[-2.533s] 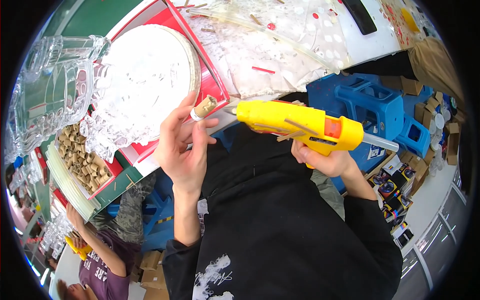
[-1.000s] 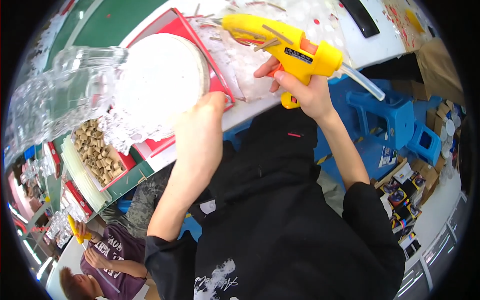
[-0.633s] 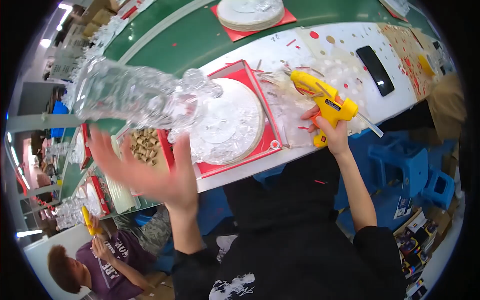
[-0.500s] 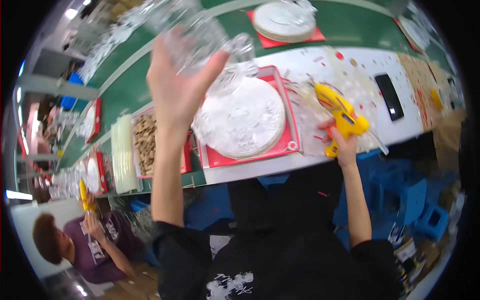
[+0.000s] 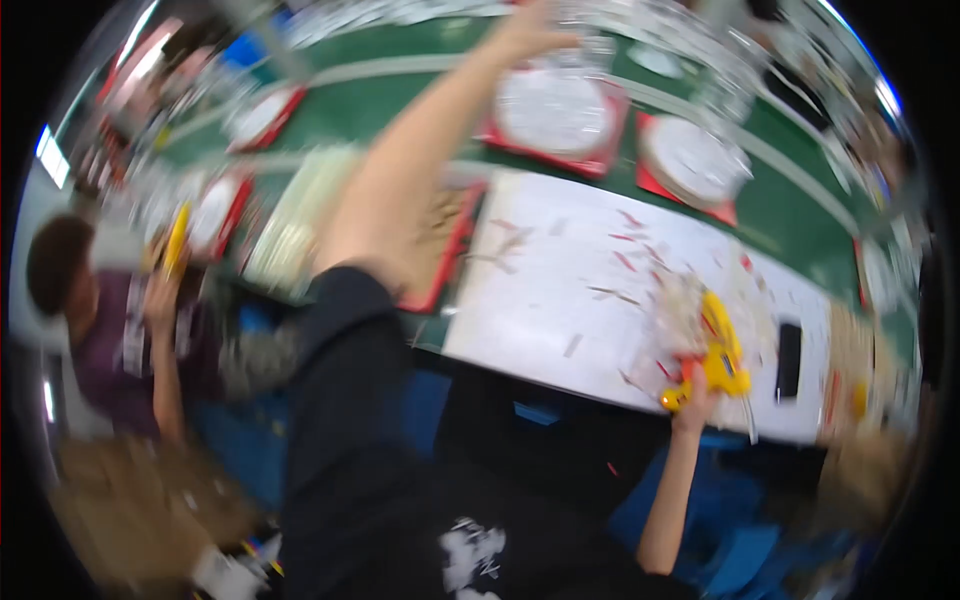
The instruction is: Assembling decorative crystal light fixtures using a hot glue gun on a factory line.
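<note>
My left hand reaches far out at the top edge, beside clear, shiny plastic-looking pieces. Motion blur and the picture's edge hide most of its fingers, so its grip is unclear. Just below it, a stack of white round discs lies in a red tray on the green surface. My right hand is closed around the handle of a yellow hot glue gun, low over the right part of the white work board. Crumpled clear film lies beside the gun.
Brown pieces fill a red-edged box, near pale translucent sticks. Another disc stack stands on the green surface. Red scraps and a black phone-like slab lie on the board. At left, a co-worker holds a yellow tool.
The red tray with the white discs has moved from the board's near left to the green surface beyond. My left arm has stretched out with it. The view has turned; my right hand keeps the glue gun.
</note>
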Demonstrator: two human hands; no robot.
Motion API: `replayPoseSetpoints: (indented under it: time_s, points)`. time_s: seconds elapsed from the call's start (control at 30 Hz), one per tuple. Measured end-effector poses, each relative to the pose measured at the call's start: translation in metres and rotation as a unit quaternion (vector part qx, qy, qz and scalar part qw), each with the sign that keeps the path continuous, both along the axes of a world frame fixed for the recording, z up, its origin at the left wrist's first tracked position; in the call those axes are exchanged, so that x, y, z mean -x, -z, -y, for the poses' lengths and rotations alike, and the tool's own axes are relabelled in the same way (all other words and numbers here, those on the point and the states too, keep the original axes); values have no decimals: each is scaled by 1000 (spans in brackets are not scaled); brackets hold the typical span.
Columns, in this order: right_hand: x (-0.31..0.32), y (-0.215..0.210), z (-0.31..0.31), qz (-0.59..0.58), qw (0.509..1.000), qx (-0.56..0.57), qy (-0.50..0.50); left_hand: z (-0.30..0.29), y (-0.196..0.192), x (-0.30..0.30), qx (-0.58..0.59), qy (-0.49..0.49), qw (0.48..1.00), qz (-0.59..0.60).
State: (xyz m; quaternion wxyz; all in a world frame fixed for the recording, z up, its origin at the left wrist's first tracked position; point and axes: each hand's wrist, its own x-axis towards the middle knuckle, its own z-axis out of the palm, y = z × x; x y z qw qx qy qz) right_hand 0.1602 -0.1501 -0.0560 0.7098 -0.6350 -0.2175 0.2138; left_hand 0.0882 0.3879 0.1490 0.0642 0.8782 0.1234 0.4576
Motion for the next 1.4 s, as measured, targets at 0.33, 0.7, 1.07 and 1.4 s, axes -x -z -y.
replayPoseSetpoints:
  time_s: [0.33, 0.7, 1.07, 1.4]
  points:
    - [-34, -6, 18, -22, 999, 26, -18, 274, 93, 166, 373, 263, 887, 74]
    - [-69, -17, 14, -66, 978, 102, -172, 747, 421, 602, 547, -638, 540, 53]
    - [-125, -14, -8, -104, 964, 155, -187, 748, 504, 764, 620, -699, 267, -238]
    - [-160, 10, -19, -114, 970, 140, -165, 771, 501, 816, 636, -640, 379, -203]
